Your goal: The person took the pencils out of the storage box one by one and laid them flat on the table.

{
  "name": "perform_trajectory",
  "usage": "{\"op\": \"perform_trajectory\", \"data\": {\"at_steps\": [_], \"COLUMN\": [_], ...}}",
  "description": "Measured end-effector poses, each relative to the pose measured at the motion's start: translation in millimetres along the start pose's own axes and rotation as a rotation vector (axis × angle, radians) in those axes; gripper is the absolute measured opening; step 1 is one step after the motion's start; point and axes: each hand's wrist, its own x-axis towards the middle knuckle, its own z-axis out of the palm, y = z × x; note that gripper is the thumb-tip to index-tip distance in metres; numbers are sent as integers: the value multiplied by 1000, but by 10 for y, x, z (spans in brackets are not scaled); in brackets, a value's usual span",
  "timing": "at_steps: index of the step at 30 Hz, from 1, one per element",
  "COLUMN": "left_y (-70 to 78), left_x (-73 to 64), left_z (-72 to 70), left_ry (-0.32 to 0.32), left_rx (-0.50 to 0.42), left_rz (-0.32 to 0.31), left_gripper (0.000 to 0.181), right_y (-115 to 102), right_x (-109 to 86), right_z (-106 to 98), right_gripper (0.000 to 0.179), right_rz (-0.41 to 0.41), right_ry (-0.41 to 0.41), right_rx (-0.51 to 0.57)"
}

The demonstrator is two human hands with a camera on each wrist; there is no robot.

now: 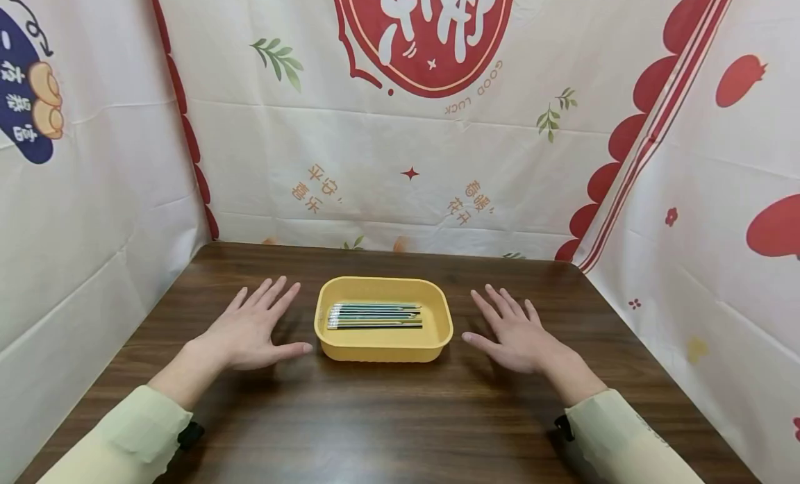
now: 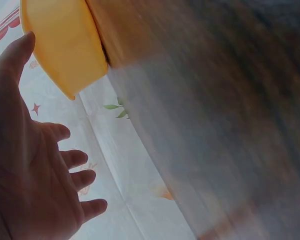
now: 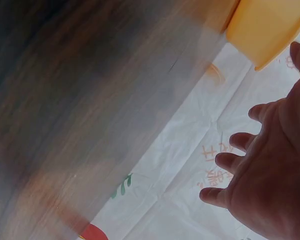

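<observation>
A yellow tray [image 1: 381,353] with rounded corners stands on the dark wooden table, between my two hands. Several pencils [image 1: 375,316] lie side by side in it, their eraser ends toward the left. My left hand [image 1: 246,331] is spread palm down left of the tray, thumb tip close to its left side. On the other side my right hand [image 1: 515,332] is spread the same way, thumb pointing at the tray's right side. Both hands hold nothing. In the left wrist view the tray's side wall [image 2: 65,45] shows beyond the thumb; the right wrist view shows its opposite end [image 3: 265,30].
The wooden table [image 1: 375,428] reaches back to a white printed cloth [image 1: 400,137] hanging behind it. More of this cloth hangs at the left [image 1: 94,227] and right [image 1: 700,262] sides. Dark bands [image 1: 190,435] sit at both sleeve cuffs.
</observation>
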Motion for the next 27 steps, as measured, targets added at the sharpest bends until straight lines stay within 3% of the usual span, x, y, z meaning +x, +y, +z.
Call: {"op": "perform_trajectory", "data": {"at_steps": [6, 12, 15, 23, 27], "left_y": [-22, -84, -71, 118, 177], "left_x": [38, 184, 290, 493, 552], "left_z": [3, 32, 63, 127, 152], "left_ry": [-2, -54, -95, -125, -139], "left_rx": [-85, -367, -450, -455, -425], "left_rz": [14, 46, 52, 87, 65], "left_gripper": [116, 106, 104, 115, 118], "right_y": [10, 13, 28, 29, 23], "right_x": [-1, -14, -14, -11, -15], "right_z": [-16, -59, -74, -73, -61], "right_gripper": [86, 80, 80, 82, 81], "right_rz": [-7, -4, 2, 10, 4], "right_ry": [31, 52, 55, 39, 51], "right_rx": [-12, -6, -4, 1, -7]}}
